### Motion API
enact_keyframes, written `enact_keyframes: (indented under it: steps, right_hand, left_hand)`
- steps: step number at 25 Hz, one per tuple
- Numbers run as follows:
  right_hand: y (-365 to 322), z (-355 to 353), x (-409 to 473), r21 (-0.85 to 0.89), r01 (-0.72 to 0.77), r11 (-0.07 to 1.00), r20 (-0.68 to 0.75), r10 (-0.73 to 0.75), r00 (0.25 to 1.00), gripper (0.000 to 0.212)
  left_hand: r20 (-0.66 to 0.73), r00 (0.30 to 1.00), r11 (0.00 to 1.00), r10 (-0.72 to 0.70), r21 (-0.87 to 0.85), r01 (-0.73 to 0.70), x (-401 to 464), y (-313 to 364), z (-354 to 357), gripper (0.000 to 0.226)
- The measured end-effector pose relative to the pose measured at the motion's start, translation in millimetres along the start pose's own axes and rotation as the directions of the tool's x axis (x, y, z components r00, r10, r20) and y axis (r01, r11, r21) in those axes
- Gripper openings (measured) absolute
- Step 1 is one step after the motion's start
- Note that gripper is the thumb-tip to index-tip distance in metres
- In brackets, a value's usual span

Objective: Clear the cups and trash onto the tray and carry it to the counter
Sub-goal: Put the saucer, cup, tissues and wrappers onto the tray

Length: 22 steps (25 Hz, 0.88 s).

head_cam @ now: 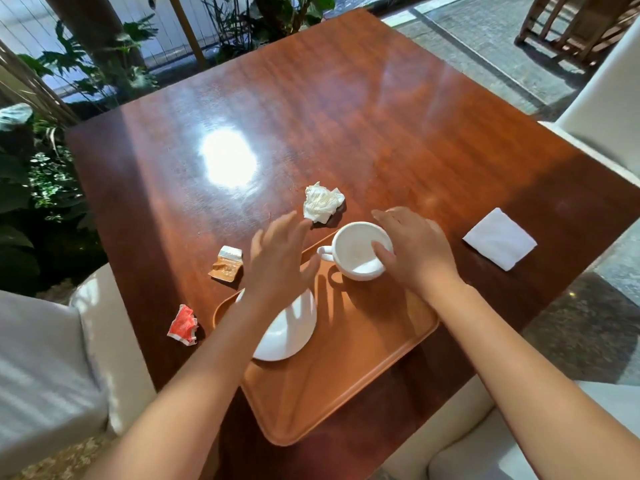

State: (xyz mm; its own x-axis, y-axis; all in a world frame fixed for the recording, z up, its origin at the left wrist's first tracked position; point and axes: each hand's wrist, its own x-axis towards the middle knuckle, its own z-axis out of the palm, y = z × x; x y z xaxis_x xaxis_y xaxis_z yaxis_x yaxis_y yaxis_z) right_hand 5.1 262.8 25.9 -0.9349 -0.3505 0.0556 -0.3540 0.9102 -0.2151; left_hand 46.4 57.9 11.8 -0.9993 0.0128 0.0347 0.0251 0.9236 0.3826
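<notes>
An orange tray (346,386) lies on the wooden table near its front edge. A white saucer (291,330) rests on the tray's left part, partly under my left forearm. My right hand (412,251) grips the rim of a white cup (356,251) over the tray's far end, thumb inside the cup. My left hand (277,258) hovers with fingers spread above the tray's far left edge, its fingertips close to a crumpled white napkin (322,202) on the table. A torn brown sachet (227,265) and a crumpled red wrapper (183,325) lie left of the tray.
A flat folded white napkin (500,239) lies on the table to the right. White cushioned chairs stand at the left (59,358), the right (602,109) and the lower right. Green plants (41,174) fill the area beyond the table's left edge.
</notes>
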Motion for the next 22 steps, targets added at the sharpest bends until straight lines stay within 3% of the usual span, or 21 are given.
enact_keyframes:
  steps: [2, 3, 6, 8, 10, 14, 19, 22]
  right_hand:
    - [27, -5, -3, -0.058, -0.072, 0.996, -0.152, 0.063, 0.986, 0.04]
    - [43, -9, -5, -0.095, -0.142, 0.985, -0.144, 0.127, 0.981, 0.04]
    - [90, -12, -9, -0.23, -0.332, 0.915, 0.004, 0.342, 0.94, 0.049]
    - [115, -6, -14, -0.314, -0.385, 0.868, 0.076, 0.427, 0.901, 0.051]
    - [132, 2, -16, -0.343, -0.419, 0.841, 0.136, 0.486, 0.863, 0.051]
    - [150, 13, -19, -0.274, -0.469, 0.84, 0.188, 0.525, 0.83, 0.043]
    - [158, 19, -23, -0.134, -0.475, 0.87, 0.016, 0.481, 0.877, 0.025]
    - [154, 22, -31, -0.037, -0.454, 0.89, -0.1, 0.449, 0.888, 0.022]
  left_hand:
    - [-0.017, 0.996, 0.996, 0.087, 0.026, -0.087, 34, 3, -1, 0.053]
    - [-0.009, 0.993, 0.991, 0.121, 0.06, -0.121, 52, 4, 1, 0.053]
    - [0.15, 0.979, 0.974, 0.134, 0.163, -0.159, 93, -1, 18, 0.056]
    - [0.264, 0.956, 0.962, 0.125, 0.204, -0.181, 109, -6, 27, 0.055]
    - [0.286, 0.949, 0.96, 0.13, 0.204, -0.193, 114, -10, 34, 0.051]
    - [0.191, 0.971, 0.97, 0.144, 0.166, -0.176, 115, -12, 43, 0.046]
    - [0.067, 0.985, 0.983, 0.159, 0.078, -0.164, 118, -11, 47, 0.033]
    - [-0.067, 0.996, 0.997, 0.065, -0.045, -0.068, 107, -8, 45, 0.029]
